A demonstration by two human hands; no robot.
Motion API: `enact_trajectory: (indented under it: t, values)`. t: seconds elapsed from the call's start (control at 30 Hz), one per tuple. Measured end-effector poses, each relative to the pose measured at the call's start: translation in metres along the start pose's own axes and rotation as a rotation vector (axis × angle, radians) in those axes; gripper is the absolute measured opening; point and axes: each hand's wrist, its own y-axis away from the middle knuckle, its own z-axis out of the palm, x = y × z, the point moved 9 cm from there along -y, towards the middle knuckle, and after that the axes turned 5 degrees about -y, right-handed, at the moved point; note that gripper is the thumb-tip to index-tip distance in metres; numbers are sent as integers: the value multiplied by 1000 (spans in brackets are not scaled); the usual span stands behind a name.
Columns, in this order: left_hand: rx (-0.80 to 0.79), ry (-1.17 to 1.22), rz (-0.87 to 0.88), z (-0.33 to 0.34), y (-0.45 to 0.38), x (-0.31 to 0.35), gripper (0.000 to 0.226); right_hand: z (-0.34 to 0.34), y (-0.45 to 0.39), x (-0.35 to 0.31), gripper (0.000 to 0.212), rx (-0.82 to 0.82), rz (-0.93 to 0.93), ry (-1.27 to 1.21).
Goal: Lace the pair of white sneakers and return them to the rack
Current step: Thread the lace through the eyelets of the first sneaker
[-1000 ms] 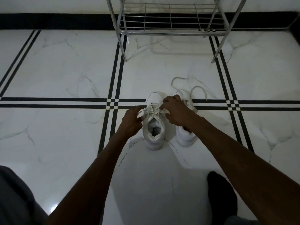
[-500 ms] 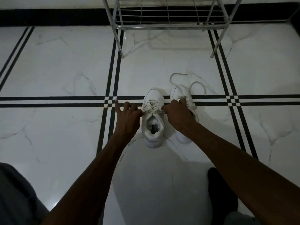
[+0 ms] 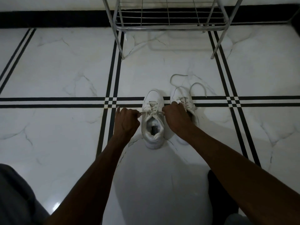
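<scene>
Two white sneakers stand side by side on the marble floor, toes pointing away from me. The left sneaker (image 3: 152, 120) is laced up its front. My left hand (image 3: 125, 121) pinches one lace end at the sneaker's left side, and my right hand (image 3: 176, 118) pinches the other end at its right side; both ends are pulled taut sideways. The right sneaker (image 3: 182, 99) is partly hidden behind my right hand, and its loose lace (image 3: 197, 84) lies in loops on the floor beyond its toe. The metal wire rack (image 3: 170, 27) stands straight ahead, its lowest shelf bare.
White marble floor with black double stripes (image 3: 65, 102) crossing under the shoes. The rack's legs (image 3: 120, 44) rest on the floor ahead. A black skirting band (image 3: 56, 18) runs along the wall. My dark-socked foot (image 3: 222, 197) is at lower right, grey trousers at lower left.
My hands have drawn apart from the top of the left sneaker, pulling its lace ends out sideways until taut. The left hand's fingers have curled shut. The view has tilted slightly.
</scene>
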Motion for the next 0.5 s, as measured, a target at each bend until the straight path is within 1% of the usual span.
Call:
enact_trajectory:
  t: [0.03,0.1,0.17,0.23,0.3,0.37,0.43,0.5]
  values:
    - [-23,128,-41,4,1,-2,20,4,-2,1,20,-20,27,-82]
    - [-64,334,-112,10,4,-4,20,19,-4,4,22,-124,91,-257]
    - [-111,586,-202,18,9,-9,25,30,-4,2,37,-238,166,-419]
    - [-165,780,-295,24,13,-17,35,30,-7,-3,45,-277,222,-532]
    - [-176,873,-354,28,12,-29,42,33,-13,-9,46,-279,248,-662]
    - [-172,926,-399,31,10,-46,44,40,-15,-15,53,-288,286,-797]
    - [-146,920,-431,27,8,-64,49,47,-17,-19,59,-294,295,-857]
    - [-111,876,-430,16,8,-68,52,49,-18,-21,56,-279,281,-879]
